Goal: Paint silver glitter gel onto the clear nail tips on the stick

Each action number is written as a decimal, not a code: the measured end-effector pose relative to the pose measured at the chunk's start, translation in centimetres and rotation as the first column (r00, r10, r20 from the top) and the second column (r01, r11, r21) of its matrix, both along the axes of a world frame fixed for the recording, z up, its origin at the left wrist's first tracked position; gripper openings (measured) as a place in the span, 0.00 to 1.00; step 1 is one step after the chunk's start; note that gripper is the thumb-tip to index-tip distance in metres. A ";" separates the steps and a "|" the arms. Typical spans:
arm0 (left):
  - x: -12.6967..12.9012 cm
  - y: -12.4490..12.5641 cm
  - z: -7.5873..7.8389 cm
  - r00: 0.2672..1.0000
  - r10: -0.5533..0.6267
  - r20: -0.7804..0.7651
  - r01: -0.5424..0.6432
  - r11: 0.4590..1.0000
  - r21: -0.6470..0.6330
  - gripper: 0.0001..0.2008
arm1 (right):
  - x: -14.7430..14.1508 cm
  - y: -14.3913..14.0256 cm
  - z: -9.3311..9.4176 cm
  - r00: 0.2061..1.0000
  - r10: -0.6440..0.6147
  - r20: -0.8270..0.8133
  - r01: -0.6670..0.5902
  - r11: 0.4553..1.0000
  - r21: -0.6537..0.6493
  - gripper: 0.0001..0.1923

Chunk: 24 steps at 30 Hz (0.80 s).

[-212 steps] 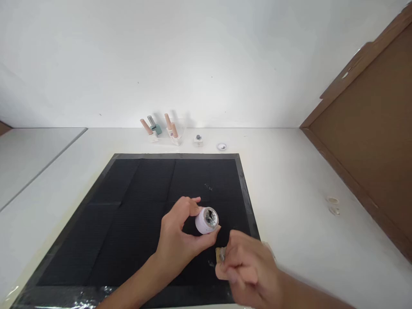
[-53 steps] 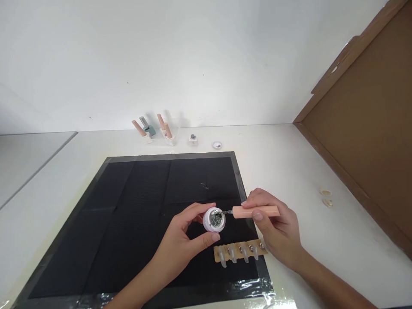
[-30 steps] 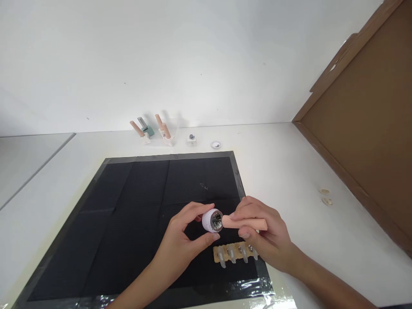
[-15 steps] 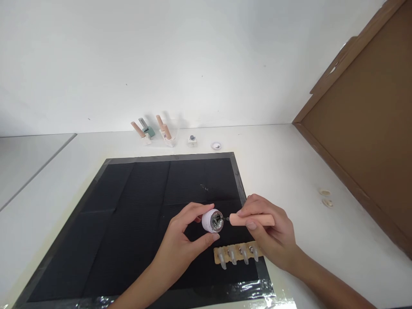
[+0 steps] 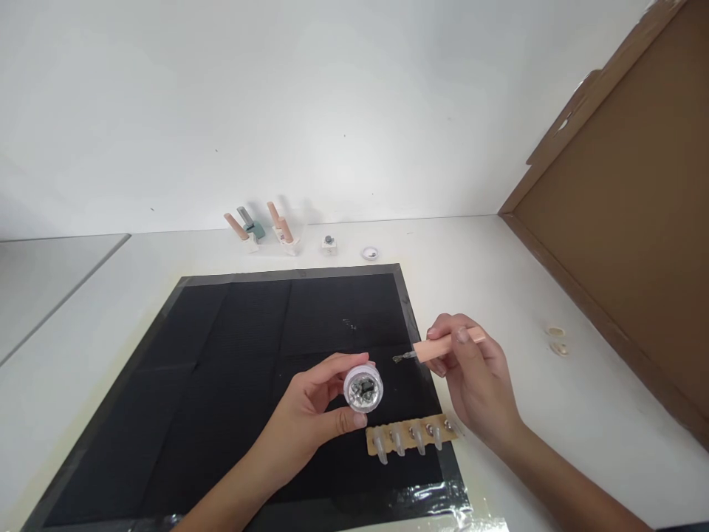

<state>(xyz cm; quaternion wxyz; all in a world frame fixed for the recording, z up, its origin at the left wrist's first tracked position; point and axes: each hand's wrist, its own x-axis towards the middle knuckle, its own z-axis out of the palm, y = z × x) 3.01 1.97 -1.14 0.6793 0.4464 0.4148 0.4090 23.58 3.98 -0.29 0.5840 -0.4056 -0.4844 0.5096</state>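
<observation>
L hand (image 5: 318, 406) grips jar (image 5: 363, 389) btwn thumb & fingers, mouth tilted twd camera, silvery stuff inside, over front R part of mat (image 5: 238, 332). R hand (image 5: 481, 373) pinches brush (image 5: 444, 346) abv mat's R edge; its tip's just R of jar, apart. Strip (image 5: 407, 436) w/ clear nail tips (image 5: 379, 447) lies nr mat's front R corner. Bottles (image 5: 285, 230), sm. pot (image 5: 329, 249) & dish (image 5: 370, 253) nr worktop's (image 5: 476, 273) back edge; 2 discs (image 5: 555, 332) nr R edge, by cardboard (image 5: 625, 162).

White wall (image 5: 343, 89) behind white table (image 5: 476, 288)
</observation>
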 end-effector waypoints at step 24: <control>-0.1 -0.2 0.8 0.956 -0.154 0.249 0.174 0.983 -0.061 0.24 | 0.1 -0.1 -0.2 0.999 0.045 -0.027 -0.047 0.997 -0.068 0.16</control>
